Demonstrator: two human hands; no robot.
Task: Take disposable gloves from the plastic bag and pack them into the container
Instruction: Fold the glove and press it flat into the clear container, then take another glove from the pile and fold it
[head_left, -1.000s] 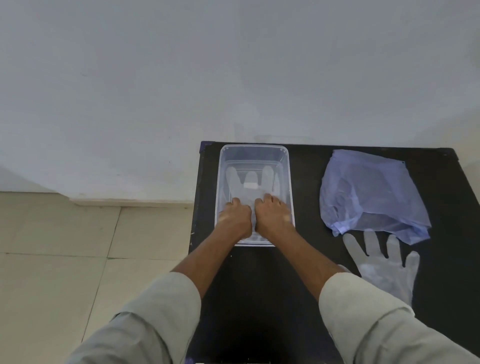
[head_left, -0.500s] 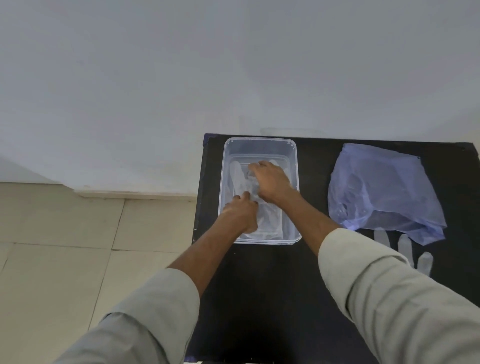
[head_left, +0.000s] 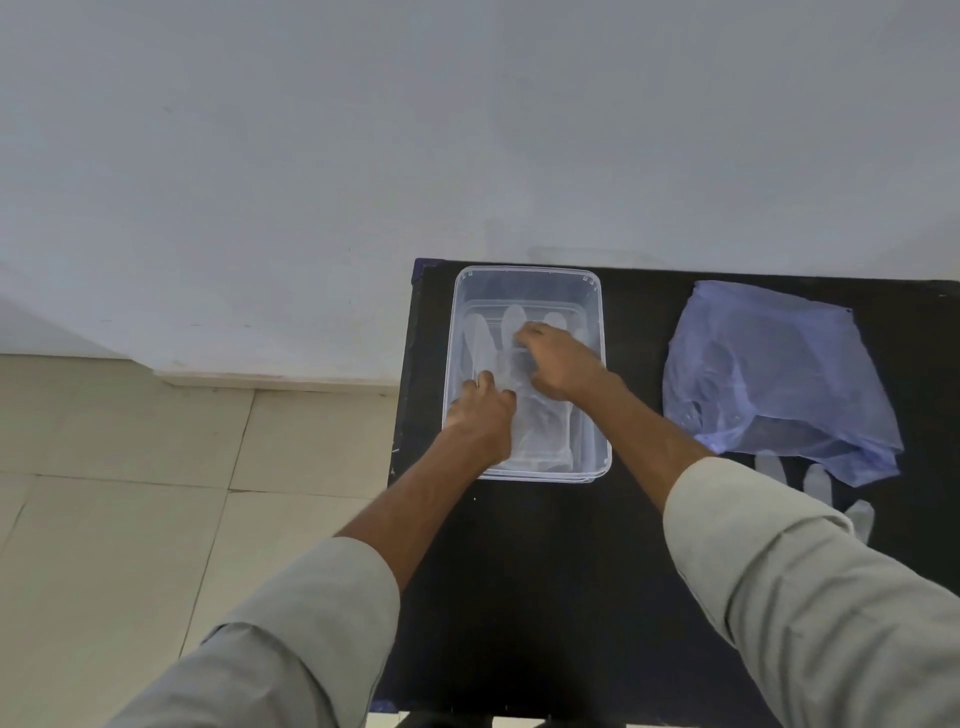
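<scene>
A clear rectangular plastic container (head_left: 527, 274) stands at the back left of the black table (head_left: 561, 545). A translucent disposable glove (head_left: 540, 423) lies flat inside it, fingers pointing away from me. My left hand (head_left: 480, 423) rests on the glove's near left part, fingers bent down onto it. My right hand (head_left: 558, 361) reaches further in and presses on the glove's finger area. The pale blue plastic bag (head_left: 774, 374) lies crumpled to the right. A second glove (head_left: 815, 480) pokes out below the bag, mostly hidden by my right sleeve.
The table's left edge (head_left: 402, 415) drops to a beige tiled floor (head_left: 130, 493). A white wall (head_left: 467, 130) rises right behind the table. Bare black tabletop lies between the container and the bag.
Both hands were side by side at the glove's cuff. My right hand has moved forward to the glove's fingers; my left hand has shifted slightly forward. The view has tilted, hiding more of the second glove.
</scene>
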